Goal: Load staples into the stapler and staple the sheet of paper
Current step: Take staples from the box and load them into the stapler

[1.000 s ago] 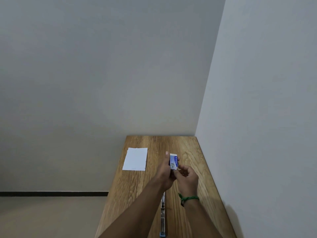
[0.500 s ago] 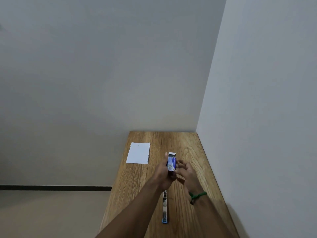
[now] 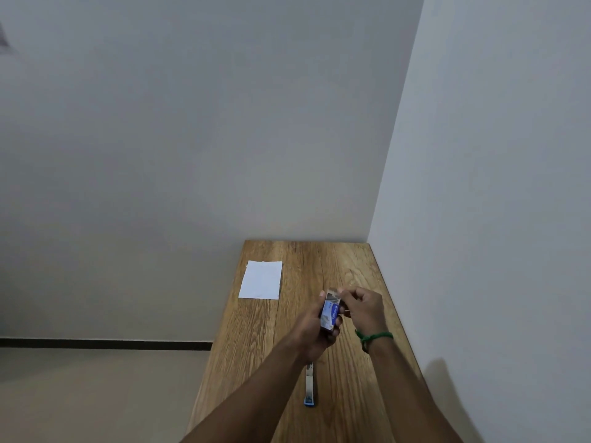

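Table, paper back-left, stapler below wrists, L hand, R hand fingers clamp staple-box.

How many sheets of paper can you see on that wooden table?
1: a white rectangular sheet of paper lies flat near the far left edge of the wooden table. Another could hide beneath it.

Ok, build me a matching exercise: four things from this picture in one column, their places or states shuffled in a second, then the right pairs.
Things
1. sheet of paper
2. staple box
3. stapler
4. green band

Places or states
A. lying on the table between the forearms
B. around the right wrist
C. flat near the table's left edge, untouched
D. gripped by the left hand, right hand pinching its top end

Pairs: 1-C, 2-D, 3-A, 4-B
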